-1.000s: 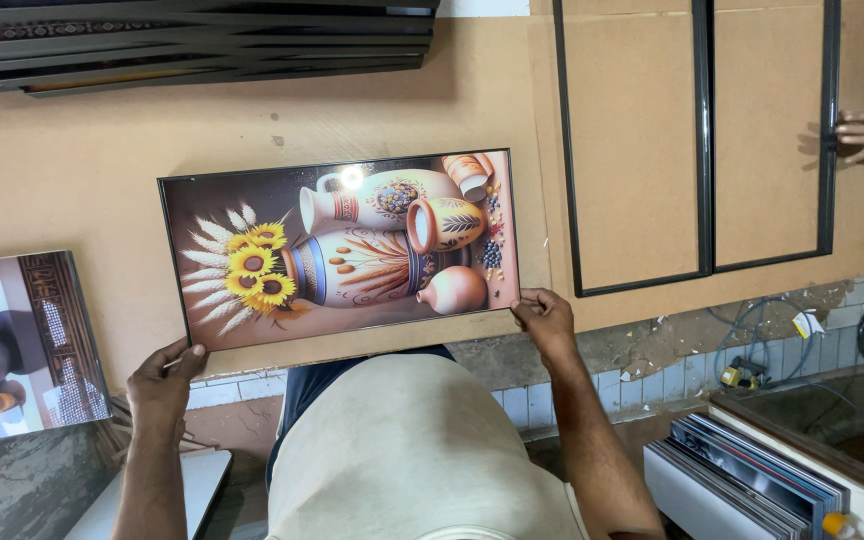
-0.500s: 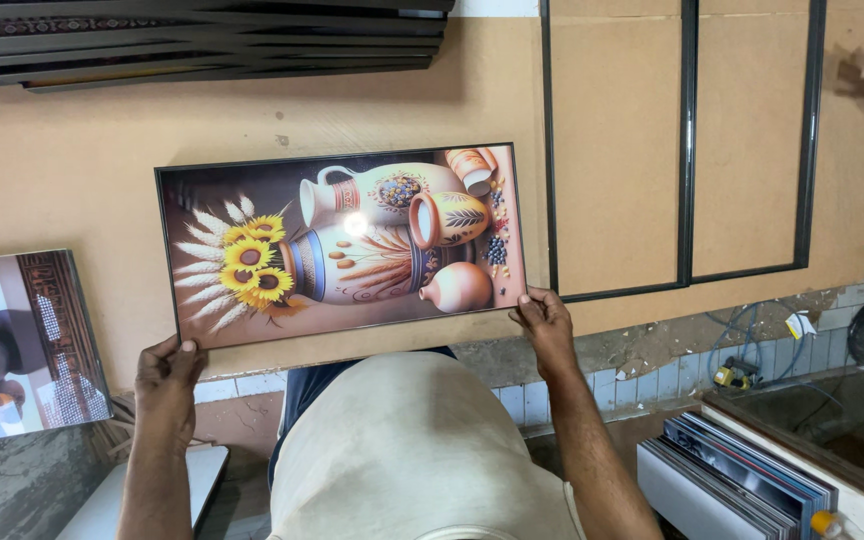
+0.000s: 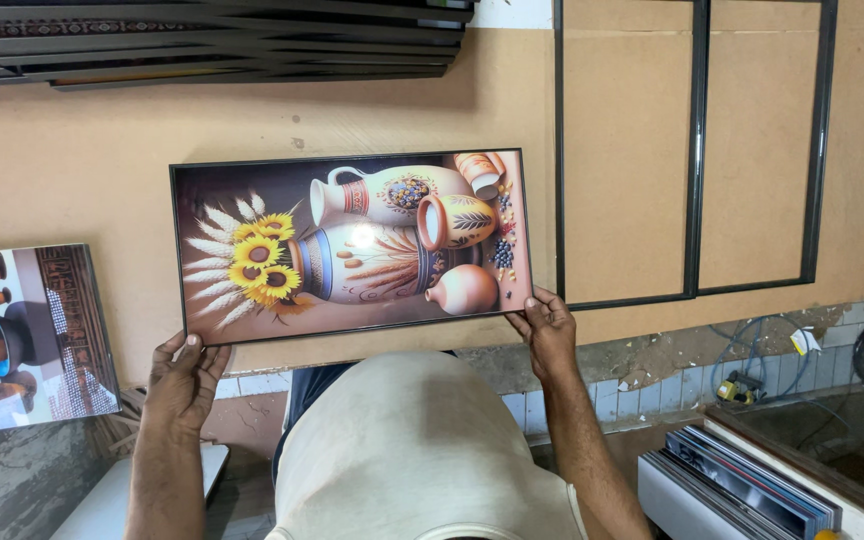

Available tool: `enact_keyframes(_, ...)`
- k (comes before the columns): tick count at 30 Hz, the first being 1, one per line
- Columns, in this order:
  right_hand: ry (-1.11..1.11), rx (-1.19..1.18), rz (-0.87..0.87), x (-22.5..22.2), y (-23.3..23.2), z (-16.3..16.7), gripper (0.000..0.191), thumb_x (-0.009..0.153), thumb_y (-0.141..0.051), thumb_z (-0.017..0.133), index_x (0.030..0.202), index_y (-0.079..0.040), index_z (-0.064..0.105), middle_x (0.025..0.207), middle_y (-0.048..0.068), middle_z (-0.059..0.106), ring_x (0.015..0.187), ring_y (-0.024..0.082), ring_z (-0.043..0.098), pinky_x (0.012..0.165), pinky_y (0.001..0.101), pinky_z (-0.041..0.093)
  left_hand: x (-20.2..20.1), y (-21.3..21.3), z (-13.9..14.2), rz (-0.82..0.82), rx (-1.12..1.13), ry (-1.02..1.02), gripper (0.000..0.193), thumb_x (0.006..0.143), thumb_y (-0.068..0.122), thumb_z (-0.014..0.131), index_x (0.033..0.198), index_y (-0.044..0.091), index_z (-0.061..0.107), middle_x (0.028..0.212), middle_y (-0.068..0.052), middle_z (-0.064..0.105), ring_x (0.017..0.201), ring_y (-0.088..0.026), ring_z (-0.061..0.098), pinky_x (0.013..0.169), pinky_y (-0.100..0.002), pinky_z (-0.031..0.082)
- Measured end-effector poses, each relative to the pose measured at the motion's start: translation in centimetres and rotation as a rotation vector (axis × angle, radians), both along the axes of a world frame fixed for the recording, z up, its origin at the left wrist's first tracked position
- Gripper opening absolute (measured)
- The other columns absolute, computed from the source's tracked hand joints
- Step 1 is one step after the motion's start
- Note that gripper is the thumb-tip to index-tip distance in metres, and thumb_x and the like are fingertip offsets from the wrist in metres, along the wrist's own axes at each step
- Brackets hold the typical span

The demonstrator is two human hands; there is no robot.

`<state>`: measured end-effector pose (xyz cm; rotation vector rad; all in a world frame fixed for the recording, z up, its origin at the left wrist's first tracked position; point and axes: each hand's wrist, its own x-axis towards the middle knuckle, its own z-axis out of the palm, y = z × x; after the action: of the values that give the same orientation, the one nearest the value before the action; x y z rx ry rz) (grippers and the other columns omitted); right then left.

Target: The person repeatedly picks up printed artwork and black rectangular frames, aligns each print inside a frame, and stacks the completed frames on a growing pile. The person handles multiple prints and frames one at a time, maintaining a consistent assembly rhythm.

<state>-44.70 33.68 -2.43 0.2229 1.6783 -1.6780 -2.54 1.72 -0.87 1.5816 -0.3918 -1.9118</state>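
While hands [image 3: 184, 380] hold picture [image 3: 352, 245], empty frames [image 3: 697, 150] lie beside

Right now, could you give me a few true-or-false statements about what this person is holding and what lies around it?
1. Both hands hold the framed picture. True: left hand and right hand grip its lower corners.
2. The picture shows roses. False: sunflowers and painted jugs.
3. Two empty black frames lie on the brown board. True.
4. No other picture is in view. False: a second picture lies at the left.
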Motion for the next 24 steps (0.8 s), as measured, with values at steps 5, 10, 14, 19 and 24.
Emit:
enact_keyframes(5,-0.021,-0.026,0.0,-0.2,0.0,0.0,0.025,0.102,-0.003,0.055,0.126,0.005,0.054,0.117,0.019,0.067,0.106,0.027,0.07,0.097,0.0468,0.061,0.0,-0.6,0.3,-0.006,0.044,0.0,0.026,0.101,0.004,0.062,0.122,0.017,0.053,0.118,-0.01,0.067,0.108,-0.023,0.068,0.1,-0.05,0.054)
enact_keyframes(10,-0.033,-0.018,-0.012,0.0,-0.1,0.0,0.024,0.102,-0.003,0.055,0.125,0.004,0.054,0.115,0.019,0.067,0.105,0.026,0.071,0.095,0.0466,0.06,0.1,-0.8,0.5,0.023,0.042,0.026,0.024,0.102,0.004,0.06,0.121,0.016,0.053,0.12,-0.011,0.067,0.11,-0.024,0.068,0.1,-0.05,0.053)
enact_keyframes(14,-0.036,-0.041,-0.014,0.0,-0.1,0.2,0.023,0.101,-0.003,0.056,0.124,0.003,0.055,0.117,0.019,0.067,0.106,0.027,0.07,0.095,0.0471,0.062,0.4,-0.7,0.4,0.037,0.021,0.04,0.025,0.103,0.003,0.061,0.122,0.016,0.052,0.121,-0.012,0.066,0.11,-0.026,0.067,0.104,-0.051,0.057)
enact_keyframes(19,-0.143,-0.132,-0.036,0.0,-0.5,1.2,0.037,0.104,-0.007,0.051,0.139,0.003,0.049,0.123,0.018,0.065,0.113,0.026,0.067,0.1,0.0463,0.057,0.9,-0.7,0.7,0.02,0.008,0.114,0.024,0.103,0.004,0.06,0.126,0.011,0.058,0.126,-0.012,0.066,0.115,-0.024,0.066,0.105,-0.047,0.053)
enact_keyframes(24,-0.227,-0.298,-0.034,0.0,-0.4,2.5,0.046,0.107,-0.015,0.043,0.148,0.006,0.045,0.133,0.018,0.065,0.12,0.025,0.066,0.103,0.0428,0.054,1.3,-0.4,1.5,0.028,0.029,0.093,0.025,0.108,0.012,0.056,0.129,-0.001,0.058,0.127,-0.017,0.064,0.118,-0.028,0.067,0.106,-0.046,0.051)
